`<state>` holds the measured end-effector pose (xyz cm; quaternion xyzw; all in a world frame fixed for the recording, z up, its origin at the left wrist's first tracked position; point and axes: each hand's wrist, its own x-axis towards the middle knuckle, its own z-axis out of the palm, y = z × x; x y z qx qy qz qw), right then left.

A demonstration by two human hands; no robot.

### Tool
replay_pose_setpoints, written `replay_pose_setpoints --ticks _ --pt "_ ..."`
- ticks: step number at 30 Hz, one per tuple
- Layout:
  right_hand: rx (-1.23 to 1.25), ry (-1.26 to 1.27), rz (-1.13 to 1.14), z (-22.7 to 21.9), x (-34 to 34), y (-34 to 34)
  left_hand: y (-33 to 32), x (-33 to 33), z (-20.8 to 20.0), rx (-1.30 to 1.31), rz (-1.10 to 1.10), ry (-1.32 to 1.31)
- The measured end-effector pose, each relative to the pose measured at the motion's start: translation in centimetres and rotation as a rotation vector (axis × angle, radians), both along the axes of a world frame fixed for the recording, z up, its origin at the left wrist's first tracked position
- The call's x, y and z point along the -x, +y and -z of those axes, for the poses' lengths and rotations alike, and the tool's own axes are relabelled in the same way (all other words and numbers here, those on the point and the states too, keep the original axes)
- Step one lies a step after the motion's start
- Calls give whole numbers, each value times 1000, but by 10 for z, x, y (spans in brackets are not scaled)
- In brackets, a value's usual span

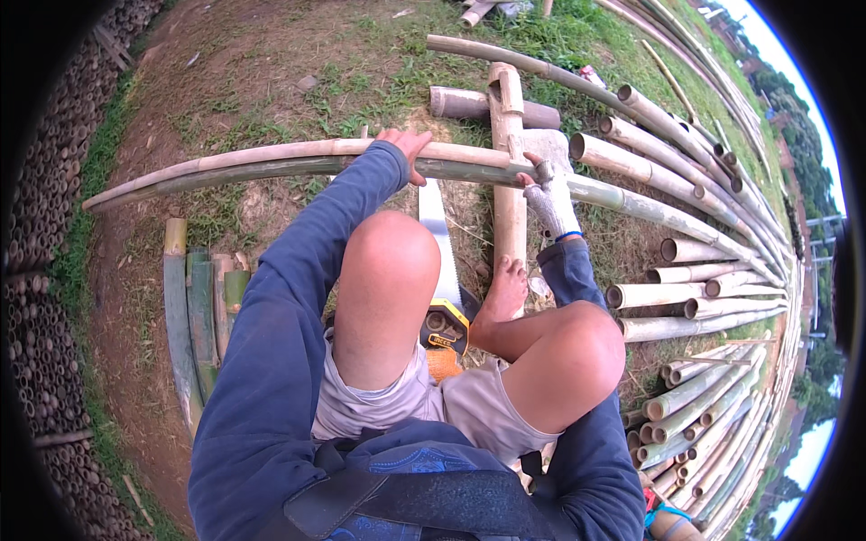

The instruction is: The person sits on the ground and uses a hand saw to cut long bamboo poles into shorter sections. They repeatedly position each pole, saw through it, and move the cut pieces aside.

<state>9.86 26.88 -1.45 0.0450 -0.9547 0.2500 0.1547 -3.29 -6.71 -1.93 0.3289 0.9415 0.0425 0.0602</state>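
Bamboo pole, long and pale with a green underside, lies across the ground in front of the seated person, running from the far left to the right and resting over a squared wooden block that stands end-on to it. The left hand, bare, is curled over the top of the pole near its middle, fingers wrapped around it. The right hand, in a grey knitted glove with a blue cuff band, grips the same pole just to the right of the block. A handsaw lies flat on the ground between the person's knees, its blade pointing toward the pole and its yellow and black handle, which bears a small yellow label, near the lap. The bare right foot rests beside the block. Short green bamboo lengths lie side by side on the dirt at the left. A large heap of cut bamboo poles, open ends showing, fans out at the right. Stacked bamboo lines the far left edge.
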Motion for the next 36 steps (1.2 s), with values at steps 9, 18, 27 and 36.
replay_pose_setpoints --ticks 9,18,27,36 --pt "731 214 436 -207 -291 -7 2 -3 -8 16 -39 -65" --pt "712 -345 105 -140 -309 -162 -2 -6 -7 -45 -7 -16" --pt "-31 -931 140 123 -272 -240 -4 -8 -1 -102 4 17" --pt "-18 -1084 97 126 -240 -218 1 3 10 -76 5 50"
